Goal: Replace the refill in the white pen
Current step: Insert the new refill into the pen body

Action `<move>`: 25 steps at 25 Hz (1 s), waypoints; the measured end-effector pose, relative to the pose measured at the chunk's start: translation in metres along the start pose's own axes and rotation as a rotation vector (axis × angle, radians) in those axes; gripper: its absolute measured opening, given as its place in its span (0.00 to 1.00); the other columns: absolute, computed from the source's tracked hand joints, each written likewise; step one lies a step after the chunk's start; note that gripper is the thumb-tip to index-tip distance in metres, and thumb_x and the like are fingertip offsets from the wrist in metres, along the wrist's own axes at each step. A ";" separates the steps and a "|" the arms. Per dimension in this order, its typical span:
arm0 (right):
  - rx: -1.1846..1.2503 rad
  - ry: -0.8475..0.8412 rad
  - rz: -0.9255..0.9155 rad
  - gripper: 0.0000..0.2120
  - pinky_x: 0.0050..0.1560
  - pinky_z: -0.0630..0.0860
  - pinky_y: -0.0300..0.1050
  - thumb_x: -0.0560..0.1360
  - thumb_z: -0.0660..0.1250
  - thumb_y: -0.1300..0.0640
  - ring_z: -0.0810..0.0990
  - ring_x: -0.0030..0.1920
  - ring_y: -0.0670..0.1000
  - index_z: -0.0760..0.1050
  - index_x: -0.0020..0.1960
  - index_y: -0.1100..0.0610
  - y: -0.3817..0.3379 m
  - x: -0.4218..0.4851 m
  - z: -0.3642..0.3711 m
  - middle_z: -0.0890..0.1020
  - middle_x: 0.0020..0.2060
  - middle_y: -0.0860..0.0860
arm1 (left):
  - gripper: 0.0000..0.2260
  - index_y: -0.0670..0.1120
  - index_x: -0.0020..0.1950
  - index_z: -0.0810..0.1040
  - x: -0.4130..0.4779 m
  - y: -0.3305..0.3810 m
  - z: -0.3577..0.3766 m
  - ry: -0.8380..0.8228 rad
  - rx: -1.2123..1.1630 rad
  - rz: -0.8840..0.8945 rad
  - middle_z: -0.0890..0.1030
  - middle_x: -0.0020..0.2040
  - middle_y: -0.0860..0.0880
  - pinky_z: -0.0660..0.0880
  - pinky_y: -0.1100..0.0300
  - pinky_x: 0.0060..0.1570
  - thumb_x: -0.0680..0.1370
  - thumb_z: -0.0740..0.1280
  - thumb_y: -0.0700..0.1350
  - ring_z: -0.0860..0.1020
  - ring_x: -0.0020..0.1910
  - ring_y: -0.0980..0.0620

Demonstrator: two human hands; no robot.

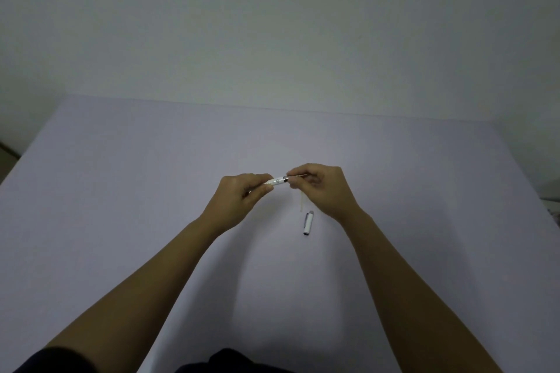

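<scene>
Nearest the camera, dark sleeves [57,360] at the bottom edge, bare forearms running up and inward over a pale lilac table [121,191].

Between the forearms, nearer the right one, a white cap [308,223] flat on the table — clip end away from the camera, dark open end toward it, apart from both hands.

Just beyond the cap, under the right hand, a thin pale refill [302,202] lying on the table, faint against the surface, partly hidden by the hand.

Above that, both hands raised off the table and nearly meeting. Left hand [242,194] curled, thumb and fingers pressed around the white pen [277,181], barrel angled up to the right with a dark ring at its exposed end. Right hand [321,188] curled too, fingertips pinching a thin dark rod [298,174] that lines up with the barrel's open end — whether already inside the barrel or only at its mouth, impossible to tell.

Farther back, bare table up to its far edge, then a plain grey-white wall [272,24] with a small dark mark near the top.
</scene>
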State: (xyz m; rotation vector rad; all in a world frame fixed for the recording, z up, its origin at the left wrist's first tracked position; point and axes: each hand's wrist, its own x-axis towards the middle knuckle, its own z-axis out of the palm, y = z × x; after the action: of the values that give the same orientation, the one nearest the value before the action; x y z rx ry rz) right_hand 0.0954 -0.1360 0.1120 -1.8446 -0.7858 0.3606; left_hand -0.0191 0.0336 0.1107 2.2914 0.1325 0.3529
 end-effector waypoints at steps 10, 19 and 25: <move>0.026 -0.032 -0.012 0.08 0.46 0.78 0.32 0.70 0.73 0.60 0.84 0.43 0.41 0.80 0.47 0.49 -0.007 0.003 -0.004 0.84 0.40 0.42 | 0.08 0.47 0.54 0.81 0.001 0.006 -0.001 0.037 0.021 0.007 0.75 0.31 0.54 0.65 0.74 0.33 0.77 0.65 0.45 0.72 0.30 0.59; -0.088 -0.055 0.016 0.01 0.40 0.79 0.37 0.71 0.71 0.52 0.82 0.35 0.42 0.81 0.43 0.47 -0.011 0.009 -0.010 0.84 0.35 0.46 | 0.08 0.48 0.54 0.81 0.001 0.006 0.001 0.032 0.017 -0.008 0.75 0.31 0.52 0.65 0.72 0.32 0.78 0.65 0.46 0.71 0.30 0.58; -0.138 -0.035 -0.067 0.04 0.42 0.77 0.31 0.73 0.70 0.60 0.82 0.39 0.40 0.82 0.46 0.54 -0.011 0.009 -0.014 0.82 0.35 0.44 | 0.08 0.47 0.54 0.81 0.001 0.008 -0.001 0.049 0.019 0.005 0.72 0.29 0.57 0.65 0.72 0.32 0.78 0.65 0.45 0.71 0.31 0.60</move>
State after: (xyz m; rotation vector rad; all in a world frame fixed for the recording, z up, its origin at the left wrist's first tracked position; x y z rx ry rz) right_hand 0.1059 -0.1374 0.1280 -1.9395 -0.9132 0.3027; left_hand -0.0188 0.0294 0.1178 2.3026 0.1553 0.4123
